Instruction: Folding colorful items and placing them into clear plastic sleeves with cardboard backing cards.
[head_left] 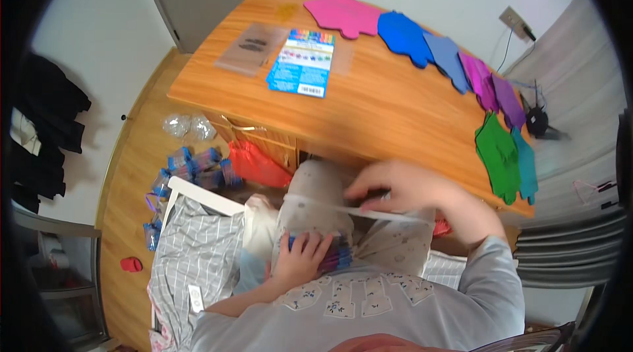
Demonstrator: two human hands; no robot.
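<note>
My left hand [300,258] lies over a bundle of slim blue and purple pens [338,253] in my lap, its fingers curled across them. My right hand [405,187] is raised above my right thigh, near the table's front edge. Motion smears its fingers, and I cannot make out whether they hold anything. A thin, whitish see-through strip [323,205] stretches across my knees and passes just below the right hand. It looks like plastic, but its kind is unclear.
On the wooden table [369,111] lie blue printed cards [302,65], a clear plastic sleeve [247,48], and coloured cut-out pieces, including a pink one [341,14] and a green one [497,157]. A red bag [254,164] and several blue-wrapped packs [198,166] are on the left, beside a bed [198,240].
</note>
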